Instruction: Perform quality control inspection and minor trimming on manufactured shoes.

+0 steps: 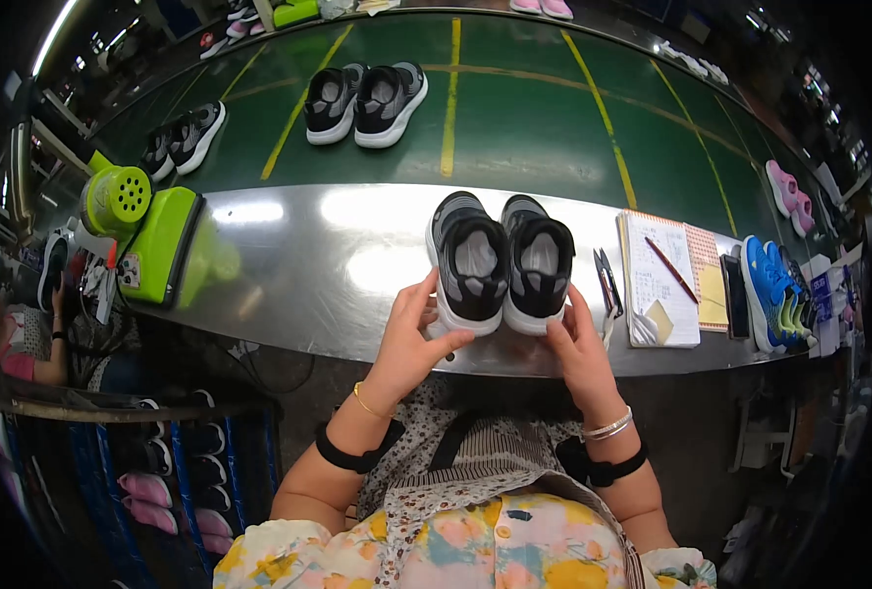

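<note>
Two black and grey sneakers with white soles stand side by side on the metal bench, toes pointing away from me. My left hand holds the left sneaker, thumb at its heel and fingers along its outer side. The right sneaker is held the same way by my right hand, its thumb against the heel. Pale stuffing shows inside both shoes. Just right of my right hand lies a pair of thread snips.
Beyond the bench runs a green conveyor belt carrying more sneakers. A lime-green machine stands left. Rightward lie a notebook, a red pen and blue shoes. A shoe rack and a co-worker's arm are at left.
</note>
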A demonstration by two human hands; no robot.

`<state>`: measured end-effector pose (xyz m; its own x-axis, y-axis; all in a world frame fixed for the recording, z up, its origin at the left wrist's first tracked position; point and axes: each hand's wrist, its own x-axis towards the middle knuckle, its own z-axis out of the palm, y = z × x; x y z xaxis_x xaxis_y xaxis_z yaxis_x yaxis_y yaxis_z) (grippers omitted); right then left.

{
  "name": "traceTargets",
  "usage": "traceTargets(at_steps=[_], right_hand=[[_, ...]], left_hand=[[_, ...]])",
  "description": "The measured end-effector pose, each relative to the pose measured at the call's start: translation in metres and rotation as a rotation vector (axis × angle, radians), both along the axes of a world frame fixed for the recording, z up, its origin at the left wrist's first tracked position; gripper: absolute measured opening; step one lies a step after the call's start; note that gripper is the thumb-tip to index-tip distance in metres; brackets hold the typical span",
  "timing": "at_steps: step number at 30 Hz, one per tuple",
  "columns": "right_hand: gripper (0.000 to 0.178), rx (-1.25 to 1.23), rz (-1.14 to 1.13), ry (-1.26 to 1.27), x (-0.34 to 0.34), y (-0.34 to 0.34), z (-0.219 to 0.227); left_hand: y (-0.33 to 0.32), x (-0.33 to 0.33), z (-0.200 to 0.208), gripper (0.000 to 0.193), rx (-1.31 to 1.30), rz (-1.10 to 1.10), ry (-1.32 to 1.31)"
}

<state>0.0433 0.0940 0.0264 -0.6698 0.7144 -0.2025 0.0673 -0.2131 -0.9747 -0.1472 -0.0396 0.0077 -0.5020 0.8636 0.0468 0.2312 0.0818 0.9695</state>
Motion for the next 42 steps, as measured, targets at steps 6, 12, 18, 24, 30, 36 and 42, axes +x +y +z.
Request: traceTargets(at_steps=[6,12,18,24,30,36,42], right_hand=[[0.055,1.07,-0.03,-0.477,0.001,0.01,0.051],[0.049,1.392,0.342,-0.701,-0.034,-0.004,0.055],[0.044,1.1,0.178,-0.487,-0.028,0.026,0.048],[0.073,-0.25,-0.09,0.767,-0.028,0.06,0.044],[0.074,-0.348,-0.087,0.881,-0.033,0.067,0.037],[0.079,-0.475,-0.014,0.875,-0.036,0.073,0.031],[0.072,-0.13,0.09,0.452,-0.044,0.061,0.032]], left_hand=[[-0.002,-0.002,-0.013,0.077,-0.008,-0.034,0.381],[-0.008,0.004,-0.01,0.074,0.008,-0.092,0.506],[-0.009,-0.005,-0.021,0.058,0.089,-0.086,0.129],[-0.01,-0.006,-0.02,0.041,0.186,-0.039,0.093],[-0.009,-0.006,-0.024,0.036,0.182,-0.034,-0.005],[-0.004,-0.011,-0.015,0.034,0.115,-0.095,0.116],[-0.014,-0.015,-0.018,0.034,0.143,-0.073,0.238]])
